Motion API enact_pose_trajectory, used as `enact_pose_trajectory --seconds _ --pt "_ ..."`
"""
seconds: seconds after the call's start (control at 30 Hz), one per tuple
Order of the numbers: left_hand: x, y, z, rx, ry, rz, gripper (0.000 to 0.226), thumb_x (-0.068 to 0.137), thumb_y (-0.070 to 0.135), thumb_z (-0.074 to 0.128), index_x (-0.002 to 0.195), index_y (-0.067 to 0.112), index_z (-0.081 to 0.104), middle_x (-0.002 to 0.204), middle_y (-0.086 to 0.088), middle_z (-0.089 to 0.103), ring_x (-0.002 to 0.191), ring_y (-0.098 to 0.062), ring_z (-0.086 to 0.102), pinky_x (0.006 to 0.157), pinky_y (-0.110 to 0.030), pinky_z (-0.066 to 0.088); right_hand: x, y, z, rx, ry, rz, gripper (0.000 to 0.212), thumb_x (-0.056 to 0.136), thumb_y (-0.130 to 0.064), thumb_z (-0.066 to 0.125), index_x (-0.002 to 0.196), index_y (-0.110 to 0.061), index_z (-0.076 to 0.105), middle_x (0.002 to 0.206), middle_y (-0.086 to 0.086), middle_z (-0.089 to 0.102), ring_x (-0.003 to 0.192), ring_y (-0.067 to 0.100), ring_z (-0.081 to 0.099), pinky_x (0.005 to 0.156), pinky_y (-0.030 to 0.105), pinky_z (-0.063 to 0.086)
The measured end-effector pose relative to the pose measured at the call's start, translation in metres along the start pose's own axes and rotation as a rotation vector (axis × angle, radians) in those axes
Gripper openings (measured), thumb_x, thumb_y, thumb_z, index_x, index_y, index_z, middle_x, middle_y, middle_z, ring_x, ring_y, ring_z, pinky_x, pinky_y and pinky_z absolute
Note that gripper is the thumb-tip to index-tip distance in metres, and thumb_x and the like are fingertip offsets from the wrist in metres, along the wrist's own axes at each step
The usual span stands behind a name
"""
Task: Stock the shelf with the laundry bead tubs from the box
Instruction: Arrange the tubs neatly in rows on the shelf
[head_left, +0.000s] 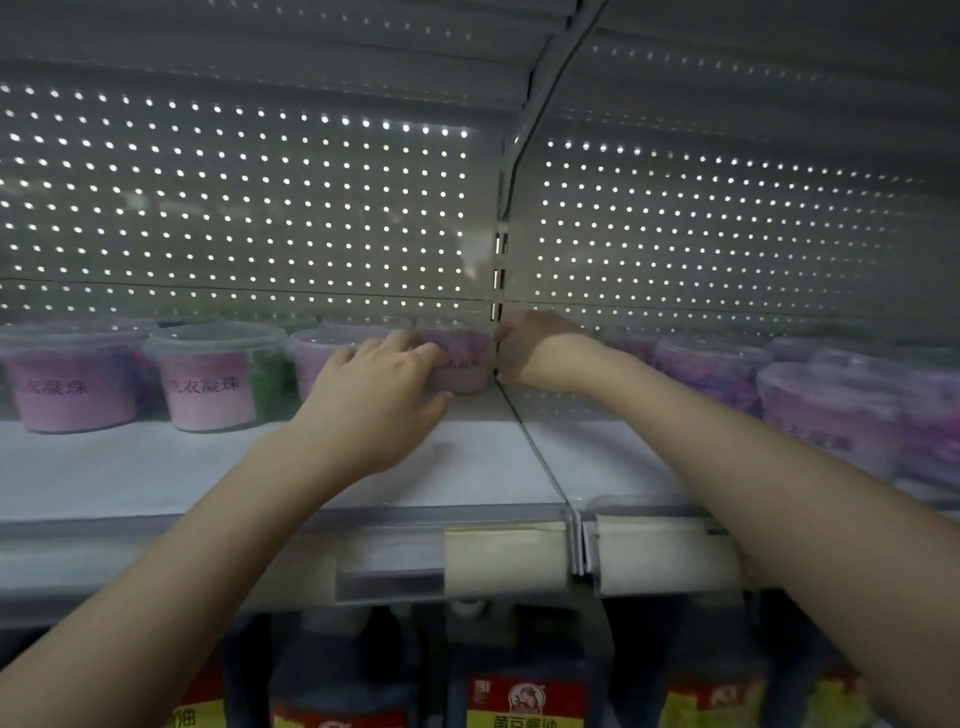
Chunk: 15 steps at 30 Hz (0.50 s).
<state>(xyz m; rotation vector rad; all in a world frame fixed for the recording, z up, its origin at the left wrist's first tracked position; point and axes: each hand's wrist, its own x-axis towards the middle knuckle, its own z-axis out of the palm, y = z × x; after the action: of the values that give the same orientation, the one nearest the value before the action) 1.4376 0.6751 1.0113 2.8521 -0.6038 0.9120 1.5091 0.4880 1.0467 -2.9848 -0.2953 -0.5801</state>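
Both arms reach forward and up over the shelf, forearms bare and converging toward its back. The left hand lies palm-down with the wrist nearly straight. Its fingers curl over the front and left side of a pink-labelled tub, and the thumb is spread out low by the tub's base, so it is grasping the tub. The right hand is bent sharply at the wrist with its back to the camera, set against the tub's right side. Its fingers are hidden, so I cannot tell whether it grips.

The tub stands upright at the rear of the shelf, just left of the seam between two shelf sections. More tubs stand in a row to its left, and further tubs are on the right section. Behind is a perforated back panel. Dark bottles stand on the level below.
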Motion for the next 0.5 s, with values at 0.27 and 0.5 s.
enact_pose_trajectory --seconds 0.27,0.5 --pt "0.012 0.065 0.001 -0.132 -0.04 0.14 0.044 0.093 0.043 0.042 0.133 0.025 0.045 0.138 0.001 0.045 0.123 -0.024 0.047 0.096 -0.039 0.039 -0.121 0.07 -0.036 -0.039 0.223 0.07 0.03 0.085 -0.029 0.064 0.114 -0.022 0.062 0.118 -0.001 0.062 0.116 0.021 0.052 0.099 0.035 0.039" --pt "0.025 0.118 0.005 -0.252 -0.028 0.235 0.041 0.092 0.042 0.045 0.132 0.03 0.045 0.133 0.002 0.049 0.122 -0.023 0.048 0.096 -0.038 0.039 -0.179 0.127 -0.051 -0.3 0.291 0.288 0.042 0.088 -0.034 0.059 0.127 -0.018 0.054 0.131 0.001 0.053 0.124 0.023 0.042 0.103 0.038 0.031"
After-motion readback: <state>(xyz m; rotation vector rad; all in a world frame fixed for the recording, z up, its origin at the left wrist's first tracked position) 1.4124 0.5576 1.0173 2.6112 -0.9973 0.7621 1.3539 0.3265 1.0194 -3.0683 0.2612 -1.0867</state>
